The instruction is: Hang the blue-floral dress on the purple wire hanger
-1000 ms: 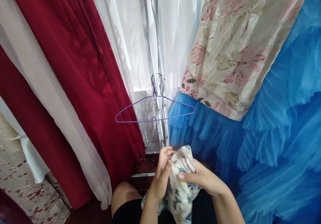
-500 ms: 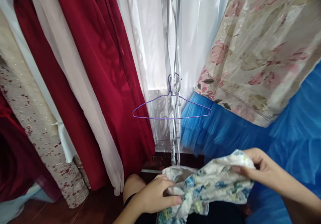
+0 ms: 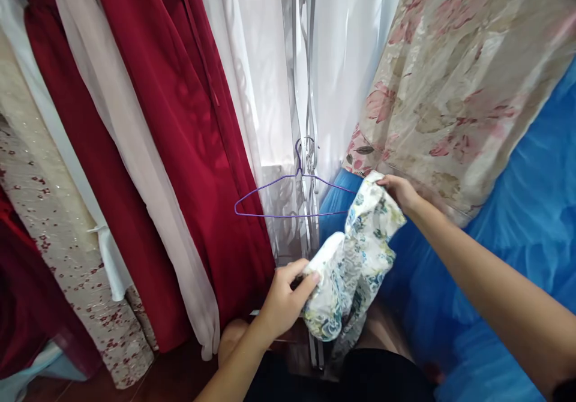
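A small white garment with a blue and green flower print (image 3: 355, 252) hangs between my two hands. My left hand (image 3: 283, 297) pinches its lower end, fingers closed on the cloth. My right hand (image 3: 398, 191) grips its upper end and holds it up against the right tip of a thin purple wire hanger (image 3: 288, 201). The hanger's hook is caught on a silver metal rack post (image 3: 302, 90). Nothing hangs on the hanger.
Dark red dresses (image 3: 171, 120) and pale sheer ones hang at left, a white curtain (image 3: 261, 60) behind the post. A cream dress with pink flowers (image 3: 454, 84) and a blue tulle skirt (image 3: 504, 258) fill the right. My knee (image 3: 231, 336) shows above a dark wooden floor.
Both hands have risen with the flowered garment. My right hand has carried its end up and left to the hanger's right tip; the left hand has lifted the other end.
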`<control>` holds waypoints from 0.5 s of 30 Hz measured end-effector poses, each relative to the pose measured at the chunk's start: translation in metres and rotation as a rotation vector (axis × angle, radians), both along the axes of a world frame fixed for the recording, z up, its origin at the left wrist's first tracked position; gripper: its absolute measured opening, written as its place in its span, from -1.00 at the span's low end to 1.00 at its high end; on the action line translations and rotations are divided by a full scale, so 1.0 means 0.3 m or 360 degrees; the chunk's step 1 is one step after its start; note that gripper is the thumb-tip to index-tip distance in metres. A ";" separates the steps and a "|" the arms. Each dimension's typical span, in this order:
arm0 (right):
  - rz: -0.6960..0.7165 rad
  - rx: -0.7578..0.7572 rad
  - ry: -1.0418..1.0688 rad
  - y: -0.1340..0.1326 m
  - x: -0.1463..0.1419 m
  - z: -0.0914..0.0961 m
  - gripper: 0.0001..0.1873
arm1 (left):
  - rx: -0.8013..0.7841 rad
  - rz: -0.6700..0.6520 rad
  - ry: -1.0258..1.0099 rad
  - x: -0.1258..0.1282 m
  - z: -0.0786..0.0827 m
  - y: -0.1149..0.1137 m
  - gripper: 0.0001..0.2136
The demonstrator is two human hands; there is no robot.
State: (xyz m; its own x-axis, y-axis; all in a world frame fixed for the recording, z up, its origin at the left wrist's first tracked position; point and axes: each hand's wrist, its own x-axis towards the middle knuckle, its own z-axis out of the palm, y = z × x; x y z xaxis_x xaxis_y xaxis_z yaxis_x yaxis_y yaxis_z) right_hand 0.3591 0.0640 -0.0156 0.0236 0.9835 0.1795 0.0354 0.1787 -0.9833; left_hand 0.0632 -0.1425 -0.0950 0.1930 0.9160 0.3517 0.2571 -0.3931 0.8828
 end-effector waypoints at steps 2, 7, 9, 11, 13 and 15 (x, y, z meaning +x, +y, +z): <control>0.0175 -0.0168 0.0074 0.052 -0.063 0.028 -0.78 | -0.0022 -0.0043 -0.0193 -0.001 0.047 0.008 -0.71; 0.0639 -0.0592 0.0223 0.112 -0.170 0.044 -0.86 | 0.0028 -0.0024 -0.0182 -0.026 0.053 0.013 -0.73; 0.0742 -0.0575 0.0179 0.104 -0.171 0.035 -0.88 | 0.0055 0.0048 -0.0131 -0.079 0.027 0.022 -0.73; 0.0784 -0.0498 0.0129 0.087 -0.147 0.027 -0.85 | 0.0130 0.0181 0.0054 -0.164 -0.002 0.041 -0.75; 0.0833 -0.0451 0.0091 0.069 -0.114 0.026 -0.81 | 0.0178 0.0313 0.0449 -0.269 -0.025 0.075 -0.80; 0.0910 -0.0443 0.0073 0.053 -0.089 0.032 -0.77 | 0.0135 0.0361 0.0901 -0.372 -0.032 0.125 -0.84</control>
State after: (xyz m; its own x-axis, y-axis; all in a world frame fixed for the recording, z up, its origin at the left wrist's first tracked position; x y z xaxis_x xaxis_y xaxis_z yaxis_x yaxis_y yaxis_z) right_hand 0.3325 0.0799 -0.0059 -0.5174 0.8526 -0.0733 -0.0330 -0.1054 -0.9939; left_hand -0.0483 -0.1051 -0.1046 0.1749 0.9294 0.3251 0.7622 -0.3368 0.5528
